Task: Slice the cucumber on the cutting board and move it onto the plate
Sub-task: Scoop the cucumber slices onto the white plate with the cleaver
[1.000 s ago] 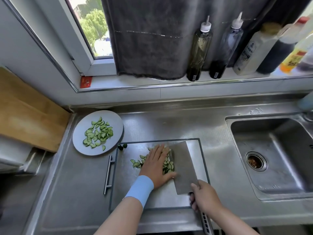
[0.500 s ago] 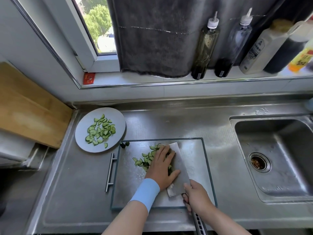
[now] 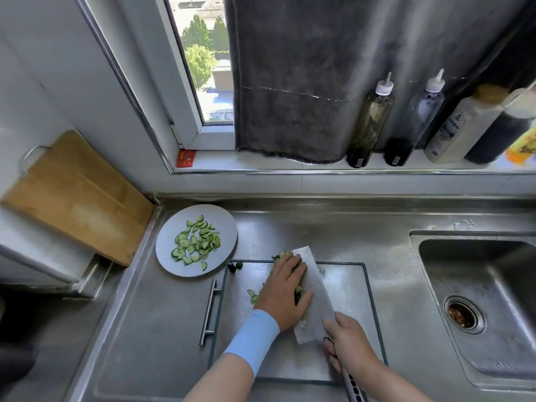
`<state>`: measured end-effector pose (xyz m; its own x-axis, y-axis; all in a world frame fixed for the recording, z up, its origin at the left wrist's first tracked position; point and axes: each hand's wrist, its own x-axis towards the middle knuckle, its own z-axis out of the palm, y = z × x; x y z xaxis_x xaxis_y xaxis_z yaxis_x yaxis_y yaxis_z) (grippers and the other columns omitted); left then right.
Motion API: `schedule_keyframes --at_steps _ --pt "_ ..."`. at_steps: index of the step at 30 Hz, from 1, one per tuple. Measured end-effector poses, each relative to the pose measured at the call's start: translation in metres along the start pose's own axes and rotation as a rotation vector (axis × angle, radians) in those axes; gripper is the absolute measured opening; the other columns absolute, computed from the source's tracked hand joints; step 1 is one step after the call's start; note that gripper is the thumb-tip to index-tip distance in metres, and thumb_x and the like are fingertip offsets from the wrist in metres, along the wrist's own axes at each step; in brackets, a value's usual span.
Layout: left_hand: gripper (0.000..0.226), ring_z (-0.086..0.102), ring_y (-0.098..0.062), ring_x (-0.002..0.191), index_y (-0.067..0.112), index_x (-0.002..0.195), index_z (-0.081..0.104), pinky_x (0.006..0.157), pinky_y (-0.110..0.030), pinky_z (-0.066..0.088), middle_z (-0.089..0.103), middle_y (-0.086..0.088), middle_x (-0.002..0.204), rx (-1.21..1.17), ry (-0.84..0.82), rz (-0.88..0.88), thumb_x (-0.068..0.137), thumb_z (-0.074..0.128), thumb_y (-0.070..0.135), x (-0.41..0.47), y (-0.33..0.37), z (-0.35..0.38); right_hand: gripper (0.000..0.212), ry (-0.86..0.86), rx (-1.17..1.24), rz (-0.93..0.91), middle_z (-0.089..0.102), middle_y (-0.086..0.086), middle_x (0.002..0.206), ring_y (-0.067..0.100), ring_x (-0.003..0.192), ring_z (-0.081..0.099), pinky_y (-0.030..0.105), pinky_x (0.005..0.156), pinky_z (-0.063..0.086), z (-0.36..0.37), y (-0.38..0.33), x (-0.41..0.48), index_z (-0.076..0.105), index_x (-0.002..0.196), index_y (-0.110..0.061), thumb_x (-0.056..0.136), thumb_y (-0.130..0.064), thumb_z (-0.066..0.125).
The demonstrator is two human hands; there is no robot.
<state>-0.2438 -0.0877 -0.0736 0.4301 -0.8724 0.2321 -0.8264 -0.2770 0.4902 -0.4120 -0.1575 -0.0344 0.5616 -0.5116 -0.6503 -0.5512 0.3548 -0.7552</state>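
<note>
**Slices pinned between palm and blade**

The left hand (image 3: 282, 291) lies flat with its fingers straight and together, pressing a heap of cucumber slices (image 3: 298, 291) against the broad side of a cleaver (image 3: 314, 288). The right hand (image 3: 351, 340) has its fingers curled round the cleaver's handle at the near edge of the cutting board (image 3: 348, 288). The blade slants across the board, and its far tip reaches past the board's far edge. A few loose slices (image 3: 251, 295) lie on the board just left of the left hand, and two dark stem ends (image 3: 235, 266) sit in the board's far left corner. The grey plate (image 3: 168, 253) stands on the steel desk (image 3: 159, 329) just beyond that corner, with a scatter of plated slices (image 3: 197, 242) in its middle. A sink (image 3: 478, 285) lies to the right, and a wooden board (image 3: 75, 195) leans at the left wall.
</note>
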Motion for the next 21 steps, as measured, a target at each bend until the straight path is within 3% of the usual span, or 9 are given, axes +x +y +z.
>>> schedule_keyframes --at_steps 5,13,17,21 --pt "0.06 0.015 -0.015 0.146 0.011 0.14 0.048 0.119 -0.034 0.018 0.037 -0.001 0.15 0.025 0.086 0.017 0.09 0.052 0.044 0.021 -0.033 -0.041 0.021 -0.02 -0.026 -0.059 0.033 0.002 0.051 0.016 0.042 0.028 0.025 0.044 0.025 0.033 -0.045 0.011 0.048 0.084 -0.006 0.103 -0.009 0.039" --pt "0.062 0.019 -0.015 0.144 0.015 0.142 0.046 0.118 -0.034 0.018 0.038 0.001 0.15 0.01 0.11 -0.096 0.09 0.049 0.048 0.041 -0.137 -0.107 0.025 -0.004 -0.17 -0.111 0.044 -0.004 0.047 0.013 0.039 0.041 0.026 0.044 0.033 0.131 -0.111 0.067 0.057 0.08 -0.009 0.101 -0.014 0.045" --pt "0.061 0.019 -0.016 0.144 0.017 0.143 0.045 0.118 -0.032 0.017 0.036 0.002 0.151 -0.007 0.061 -0.16 0.091 0.048 0.048 0.047 -0.193 -0.118 0.025 -0.014 -0.229 -0.071 0.048 -0.002 0.047 0.019 0.044 0.046 0.028 0.045 0.037 0.176 -0.132 0.1 0.06 0.082 -0.009 0.1 -0.017 0.046" --pt "0.049 0.025 -0.021 0.142 0.014 0.14 0.05 0.116 -0.022 0.009 0.039 -0.003 0.149 -0.048 0.048 -0.263 0.094 0.049 0.034 0.046 -0.235 -0.114 0.026 0.017 -0.411 -0.065 0.058 0.004 0.063 0.024 0.057 0.054 0.031 0.056 0.041 0.2 -0.147 0.121 0.062 0.078 -0.01 0.096 -0.021 0.047"
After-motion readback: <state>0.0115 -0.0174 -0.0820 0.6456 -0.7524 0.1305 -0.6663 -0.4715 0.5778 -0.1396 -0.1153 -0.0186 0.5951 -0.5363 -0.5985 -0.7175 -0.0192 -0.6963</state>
